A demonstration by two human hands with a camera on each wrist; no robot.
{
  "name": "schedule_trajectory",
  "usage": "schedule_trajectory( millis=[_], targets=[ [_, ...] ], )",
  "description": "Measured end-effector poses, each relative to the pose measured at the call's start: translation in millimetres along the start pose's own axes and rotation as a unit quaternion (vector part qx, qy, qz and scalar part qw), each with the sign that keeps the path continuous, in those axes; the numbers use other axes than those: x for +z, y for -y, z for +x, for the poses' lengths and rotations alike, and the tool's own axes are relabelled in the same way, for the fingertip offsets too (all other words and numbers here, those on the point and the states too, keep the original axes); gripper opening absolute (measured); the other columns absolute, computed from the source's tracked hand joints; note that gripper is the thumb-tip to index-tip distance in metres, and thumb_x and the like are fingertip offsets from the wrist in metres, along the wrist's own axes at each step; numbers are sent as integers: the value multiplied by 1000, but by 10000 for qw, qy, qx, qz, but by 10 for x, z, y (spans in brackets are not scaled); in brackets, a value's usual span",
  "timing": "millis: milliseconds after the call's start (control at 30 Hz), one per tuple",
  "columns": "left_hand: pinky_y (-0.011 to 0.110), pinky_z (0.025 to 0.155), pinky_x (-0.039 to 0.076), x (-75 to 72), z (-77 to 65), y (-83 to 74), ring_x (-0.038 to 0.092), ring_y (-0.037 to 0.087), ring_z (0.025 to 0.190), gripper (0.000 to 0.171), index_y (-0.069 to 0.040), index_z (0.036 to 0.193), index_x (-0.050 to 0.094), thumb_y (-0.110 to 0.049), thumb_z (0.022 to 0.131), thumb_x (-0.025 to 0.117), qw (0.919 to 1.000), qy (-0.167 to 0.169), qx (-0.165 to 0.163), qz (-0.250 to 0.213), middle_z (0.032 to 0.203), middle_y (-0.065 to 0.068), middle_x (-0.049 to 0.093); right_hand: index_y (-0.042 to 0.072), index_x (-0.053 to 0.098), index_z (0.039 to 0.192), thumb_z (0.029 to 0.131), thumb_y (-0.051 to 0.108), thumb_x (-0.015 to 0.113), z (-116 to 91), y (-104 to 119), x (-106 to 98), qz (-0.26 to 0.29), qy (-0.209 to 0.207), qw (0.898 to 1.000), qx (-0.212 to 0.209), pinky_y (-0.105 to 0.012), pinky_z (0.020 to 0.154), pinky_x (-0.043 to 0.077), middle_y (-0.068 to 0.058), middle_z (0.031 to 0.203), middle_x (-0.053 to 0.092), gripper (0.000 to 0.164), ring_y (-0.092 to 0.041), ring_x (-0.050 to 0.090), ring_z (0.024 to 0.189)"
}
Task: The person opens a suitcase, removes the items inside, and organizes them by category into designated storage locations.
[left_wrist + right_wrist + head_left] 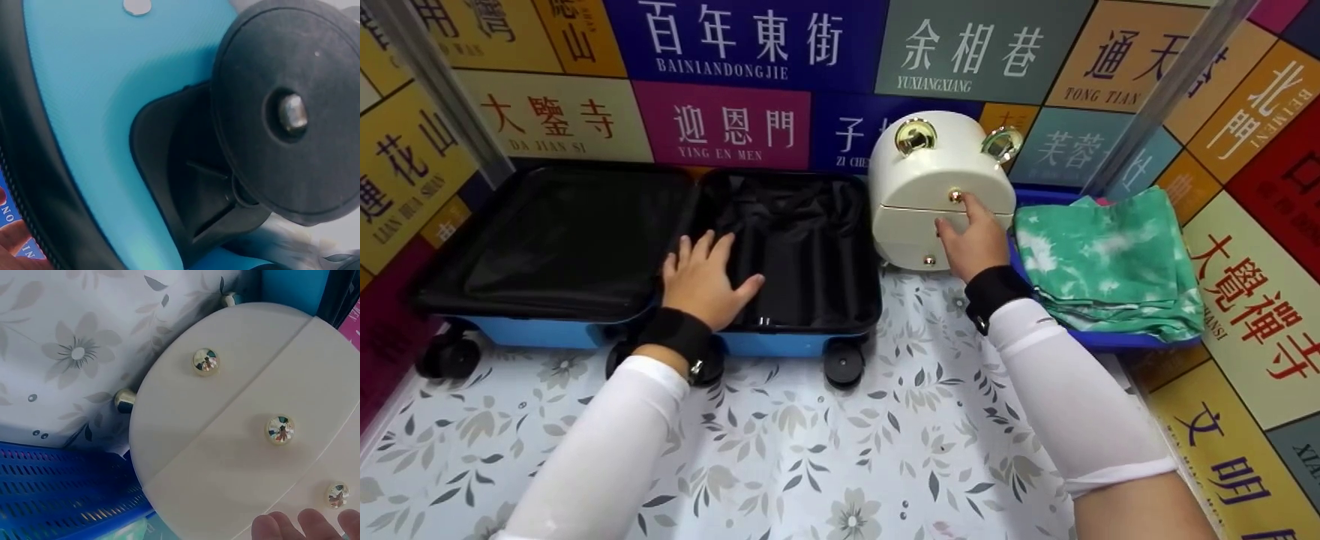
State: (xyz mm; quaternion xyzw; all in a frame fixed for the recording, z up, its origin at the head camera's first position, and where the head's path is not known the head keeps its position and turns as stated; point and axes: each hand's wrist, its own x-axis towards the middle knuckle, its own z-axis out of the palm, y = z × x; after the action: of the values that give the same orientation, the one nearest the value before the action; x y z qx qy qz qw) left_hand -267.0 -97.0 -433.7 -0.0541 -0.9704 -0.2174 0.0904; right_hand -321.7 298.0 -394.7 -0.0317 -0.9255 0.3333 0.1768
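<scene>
An open blue suitcase (780, 343) with a black lining lies with its two halves side by side. My left hand (703, 279), fingers spread, is over the middle, where the halves meet; I cannot tell whether it touches the rim. To the right stands a round cream box (911, 184) with drawers and gold knobs. My right hand (979, 244) is in front of it, index finger extended near the upper knob (956, 196). In the right wrist view its fingertips (318, 526) appear just beside the top knob (338, 495), and contact is unclear.
Folded green-and-white cloth (1110, 255) lies in a blue basket (1140, 341) on the right. Black suitcase wheels (844, 364) stick out at the front. A floral cloth (810, 450) covers the surface, and printed panels (720, 124) stand behind.
</scene>
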Motion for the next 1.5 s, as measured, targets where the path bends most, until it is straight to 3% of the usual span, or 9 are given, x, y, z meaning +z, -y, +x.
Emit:
schedule_trajectory(
  millis=[300,533,833,1133,1500],
  targets=[
    [73,125,13,18,0,4,17,55,159,83,-13,162,40,-58,98,65,10000,30,-18,26,170,23,31,7,54,153,103,26,67,130,62,29,-134,-165,9997,119,-49,123,38,-21,154,57,56,-40,51,145],
    [74,125,13,25,-1,9,16,55,159,82,-13,163,40,-59,98,63,10000,55,-12,49,171,23,31,3,64,138,102,20,68,209,76,68,-40,-394,9992,69,-48,114,46,-20,138,67,40,-37,60,133],
    [74,125,13,33,-2,11,16,54,159,82,-13,163,40,-59,98,64,10000,72,-31,31,171,22,31,2,66,126,103,18,66,271,94,76,-79,-438,9988,199,-48,109,48,-21,129,68,27,-37,64,126],
    [74,125,12,47,-2,5,15,54,159,82,-13,163,40,-57,98,65,9999,91,-42,3,171,22,30,-2,68,112,102,15,65,339,72,110,-216,-900,9957,-52,-53,96,50,-24,109,72,20,-43,66,106],
    [74,125,12,57,-7,50,16,54,159,83,-14,163,38,-60,98,63,9999,87,-47,45,171,21,30,-2,68,108,100,16,64,318,50,170,-100,-1056,9942,-196,-52,93,50,-23,105,71,20,-41,66,102]
  ],
)
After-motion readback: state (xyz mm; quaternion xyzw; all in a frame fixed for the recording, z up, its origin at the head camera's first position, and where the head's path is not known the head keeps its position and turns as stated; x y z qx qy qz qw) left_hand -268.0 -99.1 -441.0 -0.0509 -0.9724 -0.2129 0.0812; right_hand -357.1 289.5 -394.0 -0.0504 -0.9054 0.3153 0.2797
